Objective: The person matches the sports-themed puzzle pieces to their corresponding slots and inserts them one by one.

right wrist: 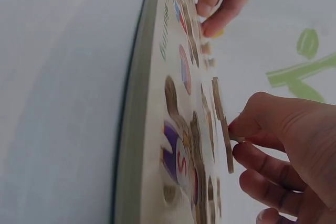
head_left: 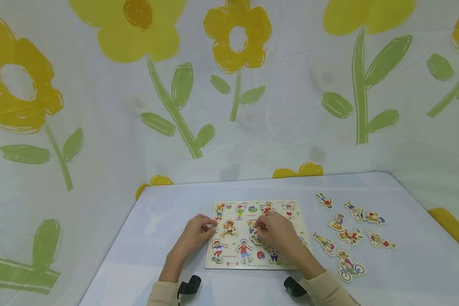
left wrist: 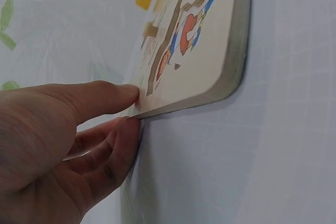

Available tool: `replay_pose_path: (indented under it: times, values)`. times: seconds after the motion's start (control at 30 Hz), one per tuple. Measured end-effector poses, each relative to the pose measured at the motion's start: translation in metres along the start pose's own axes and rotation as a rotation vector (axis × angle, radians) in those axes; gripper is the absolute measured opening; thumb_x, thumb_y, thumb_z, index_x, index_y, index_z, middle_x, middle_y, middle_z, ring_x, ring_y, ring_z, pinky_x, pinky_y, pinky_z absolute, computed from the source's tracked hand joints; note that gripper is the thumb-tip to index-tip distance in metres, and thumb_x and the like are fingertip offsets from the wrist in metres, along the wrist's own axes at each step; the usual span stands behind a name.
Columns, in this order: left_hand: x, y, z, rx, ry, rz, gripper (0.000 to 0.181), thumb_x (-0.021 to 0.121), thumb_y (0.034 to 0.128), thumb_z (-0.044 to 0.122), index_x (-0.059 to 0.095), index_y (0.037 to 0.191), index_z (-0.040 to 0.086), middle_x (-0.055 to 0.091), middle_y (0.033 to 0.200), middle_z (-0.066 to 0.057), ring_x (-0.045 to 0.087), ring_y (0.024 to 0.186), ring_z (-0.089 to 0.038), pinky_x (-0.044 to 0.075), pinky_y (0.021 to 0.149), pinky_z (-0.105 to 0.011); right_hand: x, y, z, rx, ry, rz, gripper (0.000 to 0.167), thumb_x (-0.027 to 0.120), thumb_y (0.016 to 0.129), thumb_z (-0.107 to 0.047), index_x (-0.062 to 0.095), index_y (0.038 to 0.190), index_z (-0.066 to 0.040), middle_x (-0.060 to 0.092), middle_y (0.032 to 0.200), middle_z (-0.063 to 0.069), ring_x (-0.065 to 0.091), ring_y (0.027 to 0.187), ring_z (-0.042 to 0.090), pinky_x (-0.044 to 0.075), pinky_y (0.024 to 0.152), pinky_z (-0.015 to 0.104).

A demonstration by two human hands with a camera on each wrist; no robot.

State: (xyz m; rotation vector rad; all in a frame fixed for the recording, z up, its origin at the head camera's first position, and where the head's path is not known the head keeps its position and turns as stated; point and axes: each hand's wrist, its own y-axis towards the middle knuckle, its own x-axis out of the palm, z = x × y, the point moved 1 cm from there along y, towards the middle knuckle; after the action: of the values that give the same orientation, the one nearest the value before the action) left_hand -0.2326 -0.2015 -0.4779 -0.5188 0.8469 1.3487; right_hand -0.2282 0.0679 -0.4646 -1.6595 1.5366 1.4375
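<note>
A wooden peg puzzle board with pictures of children at sports lies on the table. At its left edge my left hand grips the board, with the thumb on top and the fingers against the side. Over the board's middle, my right hand pinches a puzzle piece by its small knob. The right wrist view shows this piece edge-on, raised a little off the board. My right hand hides part of the board's right side.
Several loose puzzle pieces lie right of the board, among them a cyclist piece near the front and a small piece at the back. A flower-printed curtain hangs behind the white table.
</note>
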Motion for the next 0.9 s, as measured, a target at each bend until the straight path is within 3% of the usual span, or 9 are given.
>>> replay_pose_path:
  times: [0.27, 0.67, 0.9]
  values:
    - [-0.001, 0.002, 0.001, 0.031, -0.002, -0.006, 0.018, 0.071, 0.0868, 0.009, 0.074, 0.104, 0.010, 0.064, 0.102, -0.008, 0.057, 0.080, -0.011, 0.045, 0.066, -0.021, 0.005, -0.002, -0.012, -0.034, -0.018, -0.001, 0.011, 0.077, 0.074, -0.019, 0.075, 0.084, -0.024, 0.056, 0.072, -0.014, 0.042, 0.065, 0.004, 0.039, 0.061, 0.021]
    - [-0.001, 0.001, 0.001, -0.002, -0.006, -0.012, 0.018, 0.071, 0.0870, 0.010, 0.074, 0.104, 0.011, 0.064, 0.104, -0.008, 0.056, 0.080, -0.011, 0.045, 0.066, -0.021, 0.015, -0.003, -0.028, -0.135, 0.036, -0.023, 0.010, 0.076, 0.076, -0.019, 0.074, 0.085, -0.023, 0.061, 0.077, -0.013, 0.045, 0.068, 0.003, 0.039, 0.060, 0.019]
    - [-0.001, 0.001, 0.001, 0.003, -0.007, -0.014, 0.019, 0.071, 0.0868, 0.009, 0.075, 0.105, 0.010, 0.064, 0.103, -0.008, 0.057, 0.080, -0.011, 0.045, 0.066, -0.022, 0.018, -0.003, -0.046, -0.188, 0.077, -0.036, 0.010, 0.075, 0.076, -0.019, 0.074, 0.084, -0.023, 0.055, 0.073, -0.014, 0.043, 0.066, 0.003, 0.037, 0.059, 0.018]
